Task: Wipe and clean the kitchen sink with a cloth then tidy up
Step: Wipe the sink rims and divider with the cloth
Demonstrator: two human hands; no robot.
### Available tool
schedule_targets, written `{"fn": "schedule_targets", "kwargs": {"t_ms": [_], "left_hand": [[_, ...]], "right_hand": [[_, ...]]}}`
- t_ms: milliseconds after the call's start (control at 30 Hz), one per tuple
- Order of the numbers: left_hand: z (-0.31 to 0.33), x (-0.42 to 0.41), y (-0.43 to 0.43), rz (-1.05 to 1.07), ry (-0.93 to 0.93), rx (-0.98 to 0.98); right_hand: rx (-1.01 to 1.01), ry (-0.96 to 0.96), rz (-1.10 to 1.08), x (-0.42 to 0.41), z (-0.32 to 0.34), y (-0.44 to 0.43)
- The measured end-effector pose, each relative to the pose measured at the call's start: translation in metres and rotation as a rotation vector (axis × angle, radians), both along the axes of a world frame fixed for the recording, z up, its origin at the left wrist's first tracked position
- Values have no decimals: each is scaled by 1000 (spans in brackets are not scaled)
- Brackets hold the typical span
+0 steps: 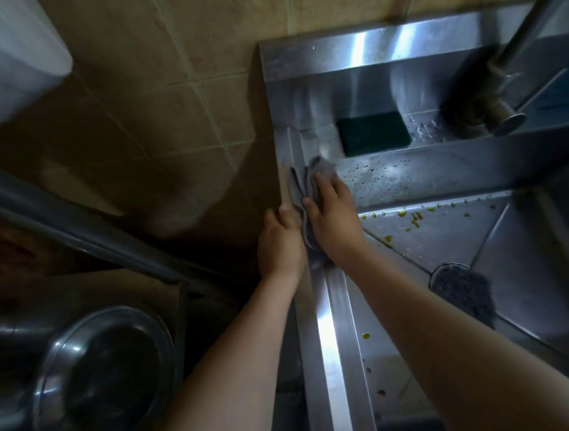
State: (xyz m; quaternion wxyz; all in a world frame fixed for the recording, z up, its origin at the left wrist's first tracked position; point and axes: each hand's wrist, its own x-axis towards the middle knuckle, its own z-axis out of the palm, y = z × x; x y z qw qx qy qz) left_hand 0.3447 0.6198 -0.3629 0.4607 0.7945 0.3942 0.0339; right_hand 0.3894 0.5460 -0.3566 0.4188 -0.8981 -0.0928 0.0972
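- We press the right hand [333, 217] on a grey cloth [307, 177], fingers fairly straight and laid flat over it, thumb against its near fold.
- The cloth lies bunched on the left rim of the steel sink [325, 334], by the basin's 10 o'clock corner.
- Our left hand [279, 244] sits curled at the rim's outer edge, thumb touching the cloth; we cannot tell whether it grips the rim or the cloth.
- At 1 o'clock from the cloth, a dark green scouring pad [373, 133] lies on the back ledge, with water beads beside it.
- The tap [498, 113] stands at 3 o'clock from the pad.
- Yellow specks [407, 217] dot the basin floor near its back wall, and a few more mark the left side.
- The drain strainer [464, 292] sits in the basin at 4 o'clock from our hands.
- Beige wall tiles [172, 86] rise behind and to the left of the sink; the light is dim.
- At 8 o'clock, a lidded steel pot [99, 378] rests well apart from the sink.
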Motion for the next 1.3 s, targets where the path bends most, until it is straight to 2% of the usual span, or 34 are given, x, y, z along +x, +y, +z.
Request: {"fn": "schedule_targets", "kwargs": {"t_ms": [200, 333, 467, 633, 800, 1100, 1300], "left_hand": [[9, -9, -2, 34, 8, 33], [13, -28, -1, -45, -17, 41], [17, -57, -3, -96, -45, -46], [40, -106, -15, -167, -153, -94], [66, -149, -43, -220, -284, -122], [99, -216, -93, -247, -405, -138], [103, -264, -133, -176, -427, -126]], "right_hand": [[-8, 67, -100, -28, 9, -21], [76, 139, -140, -47, 18, -42], [200, 185, -218, -76, 32, -60], [361, 223, -316, -115, 59, -89], [430, 192, -408, -152, 78, -125], [464, 113, -360, -202, 109, -183], [492, 127, -286, -244, 115, -227]]}}
